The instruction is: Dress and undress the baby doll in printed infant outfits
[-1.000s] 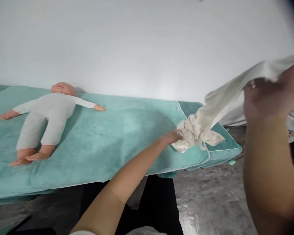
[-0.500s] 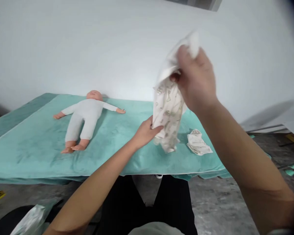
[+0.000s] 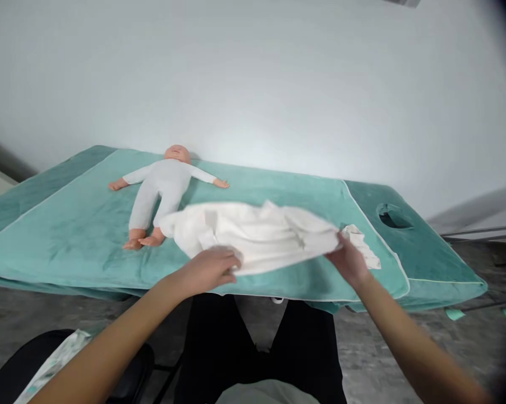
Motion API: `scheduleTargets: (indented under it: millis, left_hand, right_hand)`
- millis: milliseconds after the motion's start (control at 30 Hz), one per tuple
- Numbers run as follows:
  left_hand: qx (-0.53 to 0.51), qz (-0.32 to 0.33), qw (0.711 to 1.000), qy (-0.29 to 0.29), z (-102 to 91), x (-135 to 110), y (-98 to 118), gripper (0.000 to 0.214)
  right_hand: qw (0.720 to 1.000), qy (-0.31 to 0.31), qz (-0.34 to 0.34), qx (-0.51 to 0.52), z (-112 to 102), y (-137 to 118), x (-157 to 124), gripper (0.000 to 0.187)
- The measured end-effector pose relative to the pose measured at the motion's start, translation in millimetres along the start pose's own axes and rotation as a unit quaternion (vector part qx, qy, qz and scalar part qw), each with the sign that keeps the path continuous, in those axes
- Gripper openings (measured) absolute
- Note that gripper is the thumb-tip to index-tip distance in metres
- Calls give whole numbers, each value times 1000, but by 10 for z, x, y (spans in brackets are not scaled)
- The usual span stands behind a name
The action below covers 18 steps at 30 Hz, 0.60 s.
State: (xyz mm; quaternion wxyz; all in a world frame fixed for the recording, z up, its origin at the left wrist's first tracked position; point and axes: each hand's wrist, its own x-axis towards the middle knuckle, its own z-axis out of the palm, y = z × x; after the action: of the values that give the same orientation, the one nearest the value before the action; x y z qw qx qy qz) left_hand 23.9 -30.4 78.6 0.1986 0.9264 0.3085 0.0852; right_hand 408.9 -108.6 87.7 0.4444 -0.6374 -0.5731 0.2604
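A white baby garment (image 3: 257,233), blurred by motion, is stretched sideways above the bed; its exact cut cannot be made out. My right hand (image 3: 349,259) pinches its right end. At its lower left edge, my left hand (image 3: 208,271) is closed on the fabric, thumb towards me. The garment's left end reaches the feet of a baby doll (image 3: 162,182), which lies on its back in a white suit with arms spread. Just beyond my right hand lies a small folded patterned cloth (image 3: 362,247), partly hidden by that hand.
The bed (image 3: 80,224) has a green cover and, at its right end, a face hole (image 3: 394,216). A white wall (image 3: 253,84) stands behind it. At lower left, a black chair (image 3: 130,370) holds a white-and-green package (image 3: 55,365).
My right hand has come down from high up, and the garment has gone from hanging upright to stretched sideways. My left hand has shifted left and lower. The view has turned slightly.
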Motion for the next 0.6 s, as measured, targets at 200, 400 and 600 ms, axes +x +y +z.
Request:
scheduleTargets:
  millis: [200, 400, 600]
  left_hand:
    - [50, -139, 988, 53, 288, 270, -566, 38]
    - [166, -109, 980, -24, 295, 606, -317, 14]
    - [301, -95, 939, 138, -304, 467, 248, 24]
  right_hand:
    - [985, 24, 16, -172, 96, 396, -232, 39]
    - [946, -169, -186, -203, 997, -214, 294, 34]
    - [883, -239, -215, -342, 1457, -518, 679, 30]
